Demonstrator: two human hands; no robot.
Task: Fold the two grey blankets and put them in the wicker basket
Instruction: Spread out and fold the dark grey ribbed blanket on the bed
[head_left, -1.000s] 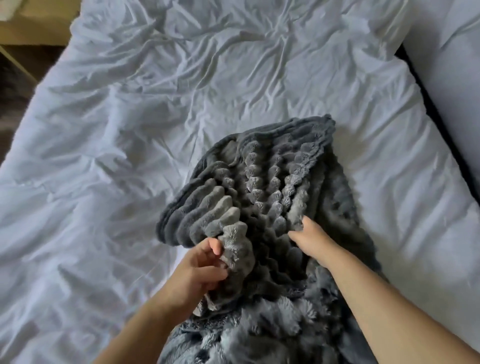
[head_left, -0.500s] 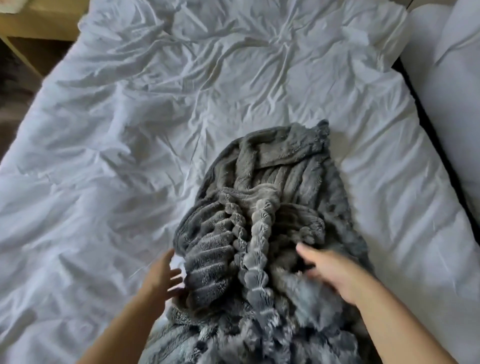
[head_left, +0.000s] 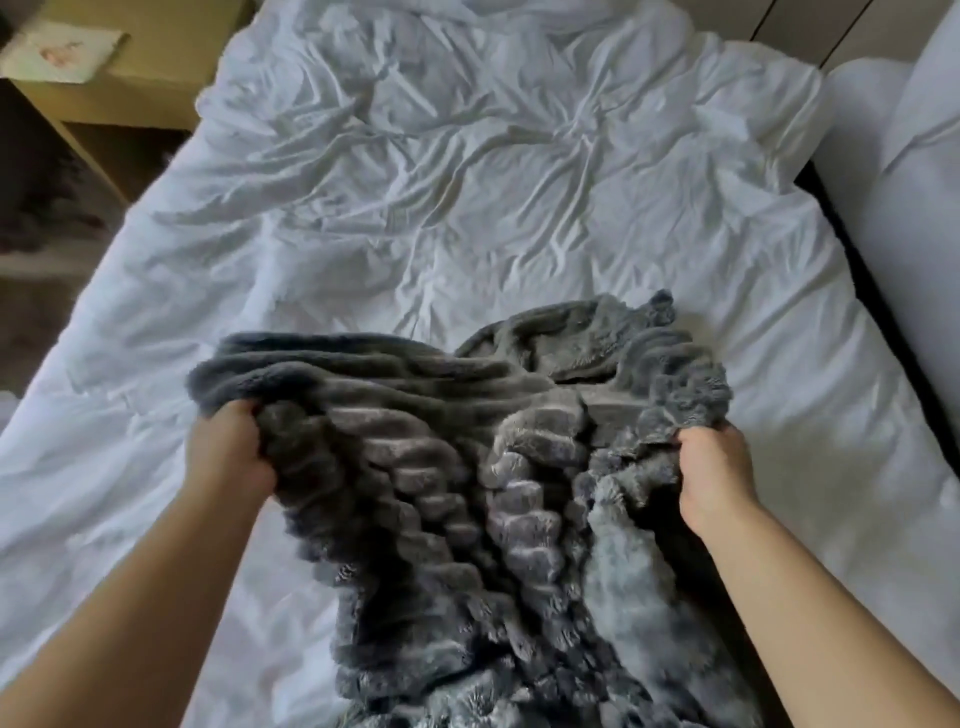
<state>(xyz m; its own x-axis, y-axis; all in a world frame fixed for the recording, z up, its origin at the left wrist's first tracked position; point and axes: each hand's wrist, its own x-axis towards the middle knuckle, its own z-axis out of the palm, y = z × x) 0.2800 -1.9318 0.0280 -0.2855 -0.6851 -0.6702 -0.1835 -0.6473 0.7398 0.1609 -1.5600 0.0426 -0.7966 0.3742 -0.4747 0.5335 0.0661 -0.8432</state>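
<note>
Moved apart, left hand (head_left: 228, 449) and right hand (head_left: 714, 467) grip the blanket (head_left: 431, 457).

place: home bedroom | evidence: bed with rumpled white duvet (head_left: 467, 197); wooden bedside table (head_left: 130, 88)

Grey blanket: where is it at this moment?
In the head view the grey blanket is bunched on the white duvet at lower centre, gripped between the left hand and the right hand.
</note>
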